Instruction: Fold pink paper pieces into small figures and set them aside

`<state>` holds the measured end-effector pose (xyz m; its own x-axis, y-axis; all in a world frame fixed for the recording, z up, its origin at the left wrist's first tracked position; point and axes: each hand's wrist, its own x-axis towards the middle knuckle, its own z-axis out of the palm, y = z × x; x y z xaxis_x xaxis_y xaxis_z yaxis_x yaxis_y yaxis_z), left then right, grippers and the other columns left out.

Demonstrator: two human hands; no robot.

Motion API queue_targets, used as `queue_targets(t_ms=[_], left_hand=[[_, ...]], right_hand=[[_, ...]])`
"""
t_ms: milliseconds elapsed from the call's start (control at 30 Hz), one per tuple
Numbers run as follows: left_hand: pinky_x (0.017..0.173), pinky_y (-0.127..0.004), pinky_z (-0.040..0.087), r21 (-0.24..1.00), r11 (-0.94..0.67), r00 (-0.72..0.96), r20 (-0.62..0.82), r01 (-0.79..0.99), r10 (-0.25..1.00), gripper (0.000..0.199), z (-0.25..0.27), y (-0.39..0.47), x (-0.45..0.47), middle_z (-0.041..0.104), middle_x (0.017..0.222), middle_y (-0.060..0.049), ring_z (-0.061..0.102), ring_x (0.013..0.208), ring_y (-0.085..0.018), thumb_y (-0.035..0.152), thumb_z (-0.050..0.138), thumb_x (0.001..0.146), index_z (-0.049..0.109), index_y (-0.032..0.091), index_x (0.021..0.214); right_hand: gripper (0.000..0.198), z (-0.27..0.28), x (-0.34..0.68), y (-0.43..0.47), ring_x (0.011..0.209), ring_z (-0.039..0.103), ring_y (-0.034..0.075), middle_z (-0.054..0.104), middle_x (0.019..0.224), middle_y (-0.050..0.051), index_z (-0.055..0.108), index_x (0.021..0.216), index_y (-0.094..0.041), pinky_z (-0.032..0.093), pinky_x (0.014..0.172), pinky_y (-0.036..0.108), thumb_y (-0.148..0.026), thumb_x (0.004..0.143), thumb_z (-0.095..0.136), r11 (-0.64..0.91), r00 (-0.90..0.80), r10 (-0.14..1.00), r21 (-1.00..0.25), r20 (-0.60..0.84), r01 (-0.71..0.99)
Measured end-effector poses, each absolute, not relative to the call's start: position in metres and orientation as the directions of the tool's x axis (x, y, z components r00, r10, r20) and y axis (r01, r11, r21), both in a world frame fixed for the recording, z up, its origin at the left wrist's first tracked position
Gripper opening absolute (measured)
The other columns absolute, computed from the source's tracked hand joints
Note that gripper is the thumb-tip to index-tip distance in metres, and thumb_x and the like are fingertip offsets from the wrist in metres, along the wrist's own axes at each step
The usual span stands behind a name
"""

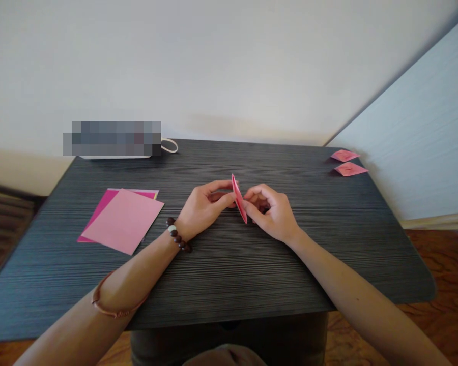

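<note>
A small folded piece of pink paper (238, 199) is held edge-on between my two hands above the middle of the table. My left hand (210, 206) grips its left side, thumb in front and fingers behind. On the other side, the thumb and bent fingers of my right hand (270, 211) pinch the paper's lower right part. How the paper is folded inside cannot be made out from this angle. Two folded pink paper pieces (344, 155) (351, 169), pointed at the ends, lie at the table's far right.
Flat square sheets lie at the left: a light pink sheet (124, 221) on top of a magenta sheet (103, 208). A blurred-out object (114, 140) with a white cord (171, 146) stands at the dark table's (229, 284) back left. A wall (229, 66) rises behind.
</note>
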<state>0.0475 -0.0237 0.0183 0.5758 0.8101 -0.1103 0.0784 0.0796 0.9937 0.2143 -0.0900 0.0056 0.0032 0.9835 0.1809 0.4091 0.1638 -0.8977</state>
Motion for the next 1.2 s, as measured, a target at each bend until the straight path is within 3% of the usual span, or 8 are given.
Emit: queue_targets(t_ms=[67,167,400,633,900,1200], left_hand=[[0.087,-0.035,0.05,0.994,0.028,0.553,-0.084,0.109,0.829,0.038,0.017,-0.026,0.049,0.068,0.101,-0.009,0.065,0.092,-0.021,0.032,0.061,0.078,0.06,0.014,0.112],[0.084,-0.032,0.052,0.988,-0.067,0.526,-0.018,0.142,0.85,0.035,0.017,-0.029,0.05,0.064,0.111,-0.01,0.063,0.096,-0.02,0.028,0.061,0.078,0.06,0.015,0.111],[0.072,-0.027,0.055,0.936,-0.274,0.496,0.135,0.219,0.858,0.028,0.02,-0.032,0.052,0.061,0.107,-0.007,0.062,0.092,-0.018,0.025,0.061,0.076,0.062,0.018,0.103],[0.073,-0.027,0.054,0.923,-0.315,0.481,0.177,0.222,0.859,0.025,0.02,-0.033,0.053,0.059,0.107,-0.007,0.062,0.09,-0.017,0.024,0.058,0.077,0.061,0.018,0.102],[0.075,-0.027,0.053,0.889,-0.379,0.545,0.191,0.257,0.817,0.028,0.018,-0.032,0.051,0.059,0.11,-0.006,0.06,0.095,-0.017,0.017,0.05,0.08,0.058,0.018,0.106],[0.083,-0.031,0.048,0.676,-0.59,0.572,0.295,0.441,0.766,0.03,0.005,-0.024,0.053,0.064,0.102,-0.005,0.06,0.092,-0.017,0.012,0.051,0.078,0.059,0.017,0.106]], right_hand=[[0.008,0.008,0.213,-0.091,0.049,0.051,0.008,0.06,0.064,-0.003,0.054,0.08,-0.02,0.039,0.049,0.022,-0.028,0.081,0.056,0.162,0.03,0.975,-0.793,0.222,0.588],[0.017,0.012,0.21,-0.092,0.05,0.05,0.008,0.059,0.059,-0.003,0.055,0.068,-0.019,0.035,0.052,0.023,-0.03,0.081,0.054,0.133,0.021,0.968,-0.584,0.25,0.801],[0.026,0.014,0.206,-0.093,0.052,0.055,0.011,0.064,0.06,-0.001,0.058,0.064,-0.019,0.028,0.051,0.024,-0.032,0.085,0.048,0.129,-0.027,0.964,-0.375,0.265,0.918],[0.025,0.012,0.205,-0.092,0.049,0.056,0.011,0.064,0.058,-0.002,0.055,0.061,-0.019,0.025,0.049,0.025,-0.031,0.082,0.051,0.064,0.057,0.944,-0.35,0.324,0.935],[0.027,0.011,0.205,-0.091,0.049,0.056,0.012,0.064,0.057,-0.002,0.056,0.062,-0.019,0.026,0.05,0.025,-0.033,0.084,0.048,0.073,0.019,0.967,-0.353,0.252,0.933],[0.027,0.007,0.201,-0.091,0.051,0.056,0.011,0.063,0.058,0.0,0.058,0.066,-0.019,0.029,0.052,0.024,-0.032,0.086,0.045,0.1,-0.02,0.978,-0.378,0.21,0.92]])
